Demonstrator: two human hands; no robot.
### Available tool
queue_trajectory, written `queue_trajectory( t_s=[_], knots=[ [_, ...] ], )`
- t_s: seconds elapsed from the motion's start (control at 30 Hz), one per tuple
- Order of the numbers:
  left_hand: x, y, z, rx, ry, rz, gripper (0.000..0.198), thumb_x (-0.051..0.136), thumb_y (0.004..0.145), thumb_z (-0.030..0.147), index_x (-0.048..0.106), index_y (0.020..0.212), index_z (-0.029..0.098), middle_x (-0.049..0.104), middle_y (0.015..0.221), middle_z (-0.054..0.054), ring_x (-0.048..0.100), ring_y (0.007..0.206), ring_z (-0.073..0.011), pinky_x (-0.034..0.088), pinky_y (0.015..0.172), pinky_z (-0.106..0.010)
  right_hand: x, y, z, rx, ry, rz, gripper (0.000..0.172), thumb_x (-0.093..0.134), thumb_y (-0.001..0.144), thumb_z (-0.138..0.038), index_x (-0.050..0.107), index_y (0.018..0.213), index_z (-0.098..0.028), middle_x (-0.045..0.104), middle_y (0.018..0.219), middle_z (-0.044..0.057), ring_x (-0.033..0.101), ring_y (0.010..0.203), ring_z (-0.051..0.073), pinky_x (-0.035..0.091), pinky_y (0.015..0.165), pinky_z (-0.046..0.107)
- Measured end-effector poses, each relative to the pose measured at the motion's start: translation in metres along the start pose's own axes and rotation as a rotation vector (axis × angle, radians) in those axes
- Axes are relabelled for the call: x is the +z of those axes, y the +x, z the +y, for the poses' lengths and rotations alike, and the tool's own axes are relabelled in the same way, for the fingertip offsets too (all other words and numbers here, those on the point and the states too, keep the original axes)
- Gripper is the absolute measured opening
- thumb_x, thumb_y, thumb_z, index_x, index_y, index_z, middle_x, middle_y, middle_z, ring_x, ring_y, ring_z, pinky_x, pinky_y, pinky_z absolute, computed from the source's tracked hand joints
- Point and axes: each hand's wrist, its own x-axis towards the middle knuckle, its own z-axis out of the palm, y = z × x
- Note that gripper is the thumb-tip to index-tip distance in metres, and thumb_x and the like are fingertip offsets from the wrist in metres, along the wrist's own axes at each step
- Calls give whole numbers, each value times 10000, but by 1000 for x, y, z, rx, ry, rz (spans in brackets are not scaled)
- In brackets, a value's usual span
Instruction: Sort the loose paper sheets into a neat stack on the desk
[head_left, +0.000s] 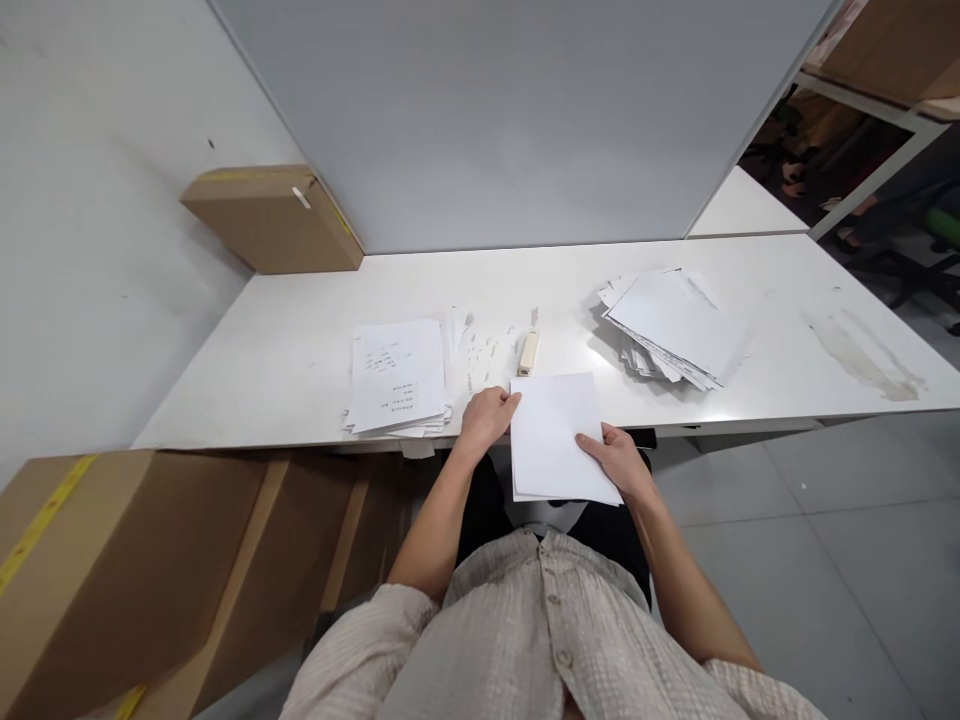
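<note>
A few sheets of white paper (559,440) lie between my hands, partly past the table's front edge, their upper face blank. My left hand (486,418) pinches the sheets at their upper left edge, thumb on top. On the right side my right hand (616,458) grips them, its thumb pressed on the top sheet and the other fingers hidden underneath. Just beyond the sheets lies a small cream-coloured stapler (529,353). A stack of printed papers (397,375) sits left of my left hand. Farther right is a messy pile of blank-faced papers (671,320).
The white table (300,350) ends at a grey upright panel (487,120). A cardboard box (274,215) stands at the back left corner. Large cardboard boxes (135,560) crowd the floor to my left. Shelving (892,100) rises at the far right.
</note>
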Motion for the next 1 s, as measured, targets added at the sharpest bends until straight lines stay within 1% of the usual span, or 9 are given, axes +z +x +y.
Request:
queue_trajectory(
  t_s=[0.13,0.23,0.27,0.33,0.4,0.47,0.6,0.77,1.0],
  knots=[
    [-1,4,1,5,68,23,327,422,870,445,610,829,180,670,793,-64,604,754,-201,403,635,-273,1,3,-3,-3,-34,47,359,720,623,-370,661,900,-149,722,854,65,651,682,202,491,585,283],
    [1,8,0,35,72,107,289,414,889,395,593,984,188,666,830,-62,601,788,-210,416,674,-287,1,6,-4,-14,-24,64,353,722,617,-370,662,887,-150,723,830,62,654,698,207,497,603,286],
    [3,10,-1,69,57,150,290,406,897,363,574,1058,191,660,842,-58,599,799,-207,421,694,-290,1,7,-3,-17,-17,69,353,720,618,-371,662,889,-152,723,826,61,655,705,209,499,608,287],
    [7,14,-4,187,17,224,341,377,911,287,503,1215,200,638,906,-53,589,839,-190,427,743,-284,1,9,-2,-19,-17,80,352,716,623,-371,662,895,-154,722,820,61,656,712,213,500,609,290],
    [11,19,-7,308,-1,258,409,346,915,220,438,1313,235,597,996,-50,573,887,-167,428,774,-266,1,11,-1,-25,-26,88,344,710,629,-368,664,895,-155,723,818,58,655,714,213,499,607,288],
    [15,24,-10,370,23,249,447,342,906,175,435,1329,286,555,1046,-38,560,912,-150,431,768,-245,1,12,1,-35,-30,89,335,707,632,-367,666,888,-155,723,822,55,655,716,211,499,610,286],
    [19,27,-13,347,96,219,499,381,864,101,486,1289,342,527,1062,-11,548,913,-135,431,734,-222,2,14,4,-42,-18,88,344,705,634,-370,665,897,-153,723,836,57,656,723,212,503,622,289],
    [20,27,-12,319,149,198,554,376,835,47,488,1286,349,526,1047,-3,538,918,-136,421,703,-219,1,14,6,-38,-7,89,365,709,623,-378,661,901,-146,722,866,69,654,721,214,505,618,294],
    [17,26,-7,278,188,169,538,350,852,51,502,1276,345,530,1034,-13,536,920,-142,410,682,-220,5,13,3,-54,-16,89,376,695,639,-385,649,926,-148,718,915,76,657,745,220,507,622,298]
  ],
)
